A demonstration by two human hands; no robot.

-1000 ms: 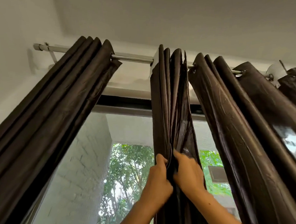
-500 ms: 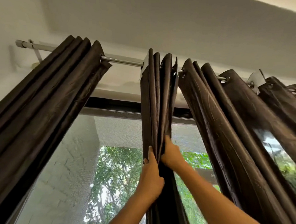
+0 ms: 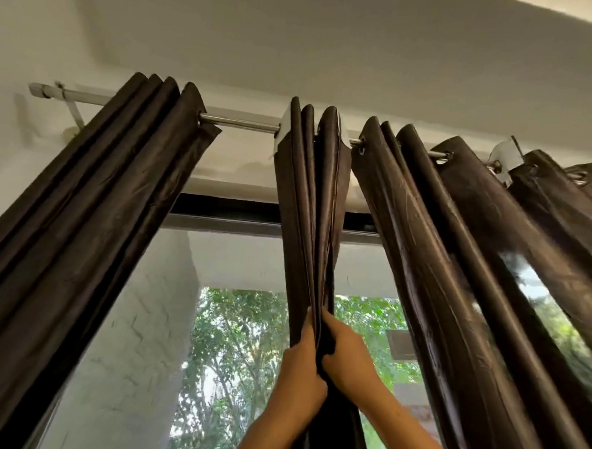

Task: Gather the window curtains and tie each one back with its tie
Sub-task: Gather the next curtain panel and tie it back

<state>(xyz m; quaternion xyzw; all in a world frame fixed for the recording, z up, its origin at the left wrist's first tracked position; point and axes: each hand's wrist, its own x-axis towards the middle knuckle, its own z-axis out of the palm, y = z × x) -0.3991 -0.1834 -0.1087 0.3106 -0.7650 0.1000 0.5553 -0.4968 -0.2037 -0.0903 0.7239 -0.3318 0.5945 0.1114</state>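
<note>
Up at the head camera's centre, the middle curtain point(image 3: 311, 204) is seen bunched into tight pleats, hung from the curtain rod point(image 3: 240, 122) and dropping straight down in front of the window point(image 3: 233, 341). Its folds are gripped from both sides, well below the rod. The left hand point(image 3: 299, 365) is raised against the left edge of the bundle, fingers curled round the pleats, with cloth gathered into the palm. The right hand point(image 3: 347, 359) is pressed in from the right, thumb and fingers closed on the same folds, just beside the left hand and nearly touching it. Between the two hands the fabric is squeezed narrow; above them it fans slightly wider towards the rod. How far the fingertips reach behind the cloth cannot be told, since they are hidden by it.

To the left, the left curtain point(image 3: 81, 233) is shown gathered and slanting away from the centre. To the right, the right curtain point(image 3: 464, 267) is spread in looser folds along the rod. Green foliage point(image 3: 241, 324) is visible through the glass, and a pale ceiling point(image 3: 331, 47) fills the top.
</note>
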